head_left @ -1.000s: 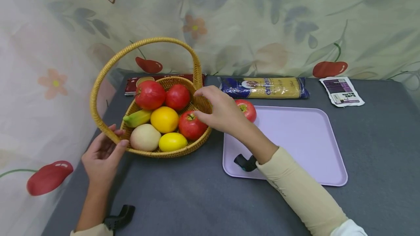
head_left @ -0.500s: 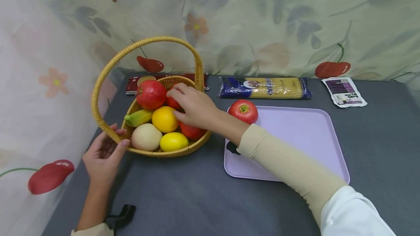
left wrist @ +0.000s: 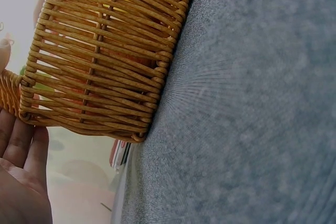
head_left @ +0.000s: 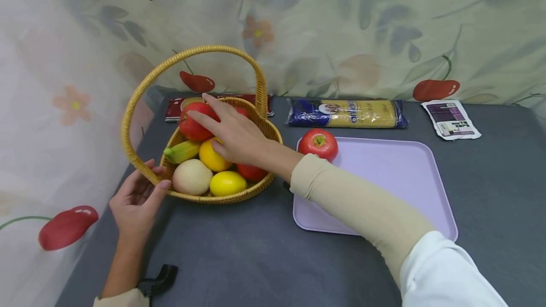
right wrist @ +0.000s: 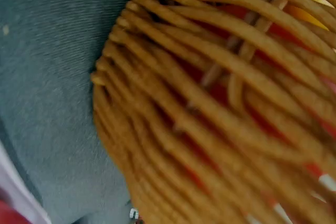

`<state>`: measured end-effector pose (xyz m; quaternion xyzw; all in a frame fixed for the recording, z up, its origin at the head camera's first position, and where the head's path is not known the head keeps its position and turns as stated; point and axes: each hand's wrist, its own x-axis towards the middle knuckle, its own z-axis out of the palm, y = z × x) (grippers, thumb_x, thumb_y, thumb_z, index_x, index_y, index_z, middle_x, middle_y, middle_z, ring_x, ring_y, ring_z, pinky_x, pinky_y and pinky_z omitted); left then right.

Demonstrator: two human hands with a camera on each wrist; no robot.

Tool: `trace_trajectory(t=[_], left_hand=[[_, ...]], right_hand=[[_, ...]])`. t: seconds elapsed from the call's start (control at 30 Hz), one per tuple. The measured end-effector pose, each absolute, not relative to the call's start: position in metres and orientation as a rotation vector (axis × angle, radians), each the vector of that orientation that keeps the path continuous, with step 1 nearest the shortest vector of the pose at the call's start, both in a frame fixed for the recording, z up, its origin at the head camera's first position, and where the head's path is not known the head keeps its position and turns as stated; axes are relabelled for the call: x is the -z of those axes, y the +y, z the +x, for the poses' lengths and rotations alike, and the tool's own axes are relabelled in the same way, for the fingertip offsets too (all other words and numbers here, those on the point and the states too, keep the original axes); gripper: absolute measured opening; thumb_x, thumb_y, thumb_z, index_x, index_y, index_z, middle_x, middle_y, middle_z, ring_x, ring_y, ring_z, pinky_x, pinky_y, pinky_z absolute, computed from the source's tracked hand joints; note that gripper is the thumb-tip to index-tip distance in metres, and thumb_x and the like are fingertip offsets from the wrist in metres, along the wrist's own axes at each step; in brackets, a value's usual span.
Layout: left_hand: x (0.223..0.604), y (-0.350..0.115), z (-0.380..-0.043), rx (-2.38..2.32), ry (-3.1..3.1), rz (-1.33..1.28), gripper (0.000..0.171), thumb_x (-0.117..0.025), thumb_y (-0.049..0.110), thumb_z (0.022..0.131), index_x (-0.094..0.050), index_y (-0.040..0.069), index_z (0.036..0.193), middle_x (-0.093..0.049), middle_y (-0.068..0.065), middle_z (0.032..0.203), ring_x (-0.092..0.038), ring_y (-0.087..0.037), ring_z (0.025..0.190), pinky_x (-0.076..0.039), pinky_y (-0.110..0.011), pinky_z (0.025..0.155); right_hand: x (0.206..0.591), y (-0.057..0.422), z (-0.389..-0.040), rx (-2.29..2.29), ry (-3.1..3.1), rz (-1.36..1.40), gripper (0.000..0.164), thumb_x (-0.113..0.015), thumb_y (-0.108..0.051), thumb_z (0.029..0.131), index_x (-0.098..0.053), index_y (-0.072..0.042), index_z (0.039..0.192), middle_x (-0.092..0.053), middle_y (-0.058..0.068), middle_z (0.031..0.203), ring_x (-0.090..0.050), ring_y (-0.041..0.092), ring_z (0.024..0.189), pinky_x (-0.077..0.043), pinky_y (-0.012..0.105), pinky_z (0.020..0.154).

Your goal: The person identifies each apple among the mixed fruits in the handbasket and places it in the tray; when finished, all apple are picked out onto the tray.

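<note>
Unclenched right grip; red fruit leftward, beneath its spread fingers.
Left grip, farther off, pinches the basket handle.

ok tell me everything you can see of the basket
The basket is yellow-brown, woven, and looks like wicker, with gaps between its strands and one tall wrapped handle arching above. It stands upright on the dark table, left of the tray, holding fruit. The left hand grips it at the handle's left base; the right hand is over the fruit, contact with the basket unclear.
</note>
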<state>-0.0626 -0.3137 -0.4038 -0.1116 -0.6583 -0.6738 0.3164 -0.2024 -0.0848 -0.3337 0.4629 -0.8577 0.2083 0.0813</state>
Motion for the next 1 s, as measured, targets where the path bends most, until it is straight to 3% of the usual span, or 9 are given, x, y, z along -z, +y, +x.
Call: trace_trajectory(t=[0.27,0.43,0.63,0.8,1.0], left_hand=[[0.403,-0.314,-0.064,1.764,-1.746,-0.284,0.044,-0.066,-0.025,0.079,-0.056,-0.023,0.122,-0.069,-0.024,0.109,-0.069,-0.025,0.101,-0.054,-0.027,0.090],[0.403,-0.313,-0.064,1.758,-1.752,-0.280,0.044,-0.066,-0.025,0.079,-0.058,-0.021,0.122,-0.069,-0.023,0.109,-0.069,-0.025,0.101,-0.054,-0.027,0.090],[0.403,-0.313,-0.064,1.774,-1.737,-0.287,0.044,-0.066,-0.025,0.080,-0.058,-0.020,0.123,-0.070,-0.023,0.109,-0.069,-0.026,0.101,-0.054,-0.028,0.091],[0.406,-0.312,-0.063,1.789,-1.728,-0.284,0.043,-0.066,-0.025,0.079,-0.058,-0.021,0.122,-0.070,-0.022,0.108,-0.069,-0.025,0.101,-0.054,-0.028,0.089],[0.405,-0.313,-0.064,1.787,-1.722,-0.291,0.043,-0.065,-0.025,0.079,-0.058,-0.022,0.122,-0.070,-0.023,0.108,-0.069,-0.026,0.101,-0.055,-0.027,0.089]], right_hand=[[0.342,-0.095,-0.208,-0.548,-2.527,1.404,0.074,-0.059,-0.018,0.094,-0.025,-0.019,0.160,-0.008,0.018,0.165,-0.027,0.029,0.147,-0.023,0.032,0.119],[0.340,-0.099,-0.209,-0.473,-2.572,1.435,0.075,-0.058,-0.016,0.093,-0.026,-0.021,0.161,-0.005,0.019,0.165,-0.039,0.030,0.140,-0.030,0.035,0.116],[0.335,-0.104,-0.207,-0.386,-2.649,1.396,0.068,-0.058,-0.018,0.094,-0.034,-0.024,0.157,-0.009,0.019,0.165,-0.056,0.029,0.118,-0.040,0.038,0.108],[0.334,-0.112,-0.203,-0.393,-2.700,1.347,0.060,-0.055,-0.017,0.092,-0.038,-0.025,0.150,-0.013,0.018,0.164,-0.050,0.037,0.126,-0.039,0.051,0.109],[0.334,-0.119,-0.204,-0.370,-2.657,1.324,0.054,-0.053,-0.013,0.092,-0.046,-0.026,0.144,-0.020,0.017,0.160,-0.045,0.039,0.130,-0.045,0.048,0.104]])
